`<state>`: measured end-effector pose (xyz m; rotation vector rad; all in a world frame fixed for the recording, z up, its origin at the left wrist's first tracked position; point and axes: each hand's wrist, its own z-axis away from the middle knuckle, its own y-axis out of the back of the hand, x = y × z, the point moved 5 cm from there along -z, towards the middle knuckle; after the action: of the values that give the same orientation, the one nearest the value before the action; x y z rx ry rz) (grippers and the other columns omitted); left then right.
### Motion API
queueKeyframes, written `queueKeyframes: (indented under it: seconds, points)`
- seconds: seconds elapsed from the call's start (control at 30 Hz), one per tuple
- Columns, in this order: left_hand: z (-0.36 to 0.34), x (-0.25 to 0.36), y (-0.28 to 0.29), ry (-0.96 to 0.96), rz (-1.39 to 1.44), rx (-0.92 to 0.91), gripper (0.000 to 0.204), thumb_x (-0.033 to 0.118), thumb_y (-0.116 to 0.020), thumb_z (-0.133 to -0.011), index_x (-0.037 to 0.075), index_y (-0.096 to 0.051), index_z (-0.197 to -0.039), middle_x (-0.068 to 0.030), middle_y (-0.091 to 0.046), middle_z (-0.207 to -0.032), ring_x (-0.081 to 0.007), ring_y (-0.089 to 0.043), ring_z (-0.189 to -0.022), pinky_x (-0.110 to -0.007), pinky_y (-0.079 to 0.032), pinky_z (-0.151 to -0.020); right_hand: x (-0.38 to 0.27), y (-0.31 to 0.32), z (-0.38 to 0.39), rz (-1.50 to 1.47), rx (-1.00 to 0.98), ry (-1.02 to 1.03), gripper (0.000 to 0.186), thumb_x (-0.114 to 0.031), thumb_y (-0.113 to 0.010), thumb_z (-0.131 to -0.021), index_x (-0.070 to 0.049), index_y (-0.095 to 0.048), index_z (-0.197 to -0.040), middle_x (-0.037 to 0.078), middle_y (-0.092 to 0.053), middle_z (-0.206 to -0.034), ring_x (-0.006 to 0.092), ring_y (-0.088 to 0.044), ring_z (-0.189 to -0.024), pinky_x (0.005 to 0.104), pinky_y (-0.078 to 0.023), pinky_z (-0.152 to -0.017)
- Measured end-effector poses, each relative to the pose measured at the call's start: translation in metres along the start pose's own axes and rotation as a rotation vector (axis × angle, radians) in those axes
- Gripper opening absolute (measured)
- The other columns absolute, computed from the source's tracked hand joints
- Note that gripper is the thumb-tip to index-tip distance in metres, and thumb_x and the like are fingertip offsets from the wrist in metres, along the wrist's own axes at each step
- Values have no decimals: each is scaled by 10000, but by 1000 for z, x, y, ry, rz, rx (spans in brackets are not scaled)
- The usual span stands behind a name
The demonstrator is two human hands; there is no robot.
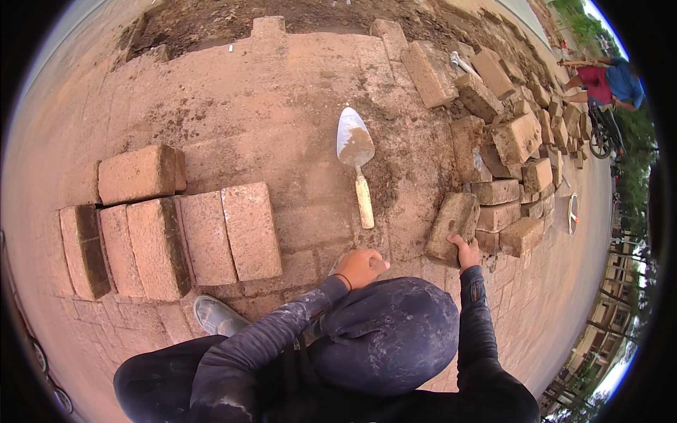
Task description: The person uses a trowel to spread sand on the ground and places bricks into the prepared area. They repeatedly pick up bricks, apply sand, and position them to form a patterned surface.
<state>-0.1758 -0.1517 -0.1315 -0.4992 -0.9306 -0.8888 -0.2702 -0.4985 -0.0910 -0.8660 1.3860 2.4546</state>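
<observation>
My right hand (pixel 465 252) grips the near end of a brown paving brick (pixel 453 220) at the front of a heap on the right. The thumb lies over the brick's top edge, and the brick sits at a slant beside the heap. My left hand (pixel 362 268) is curled closed just ahead of my bent knee, a dark band at its wrist; nothing shows in it. Between the hands and the far soil lies a trowel (pixel 356 146) on the paving, its mortar-smeared blade pointing away and its worn pale handle (pixel 363 203) toward me.
Several bricks (pixel 252 231) stand side by side at the left, with another brick (pixel 137 175) behind them. Piled bricks (pixel 518 139) fill the right, a hammer-like tool (pixel 462 65) among them. Bare soil (pixel 204 28) borders the far paving. A person (pixel 606 81) is at the far right.
</observation>
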Motion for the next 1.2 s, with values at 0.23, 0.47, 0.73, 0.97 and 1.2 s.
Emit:
queueKeyframes:
  seconds: [0.23,0.47,0.73,0.97,1.2]
  points:
    - [-14,22,-33,-34,374,143,1165,743,-728,-739,-143,-381,-1411,-318,-520,-1344,-381,-577,-1189,-412,-476,-972,-45,-81,135,-914,-513,-353,549,-343,-694,-884,-33,-552,-1314,127,-644,-1244,282,-647,-1115,417,-541,-931]
    - [26,48,12,243,626,545,747,445,-779,-836,-46,-429,-1278,-144,-587,-1049,-194,-608,-903,-323,-523,-720,-112,-103,184,-841,-559,-326,487,-298,-653,-931,-30,-546,-1323,126,-624,-1271,266,-638,-1127,419,-526,-961]
    - [77,86,137,-43,700,998,646,274,-752,-905,-26,-401,-1356,-169,-511,-1214,-205,-483,-1160,-336,-399,-1011,-210,-212,200,-1096,-1028,-212,478,-324,-640,-946,-41,-553,-1321,88,-605,-1274,206,-598,-1177,410,-507,-976]
    - [51,84,256,78,-16,1358,906,292,-785,-812,-41,-283,-1489,-264,-407,-1390,-340,-472,-1262,-408,-375,-1092,-239,-299,227,-938,-1372,-571,537,-481,-671,-933,-86,-579,-1286,108,-585,-1269,207,-623,-1105,409,-553,-857]
    - [35,127,267,-200,-800,785,1081,295,-797,-699,-48,-214,-1542,-285,-465,-1343,-425,-494,-1248,-470,-405,-1073,-166,-236,131,232,-68,785,566,-193,-734,-849,-24,-516,-1343,175,-563,-1157,357,-570,-1104,455,-489,-900]
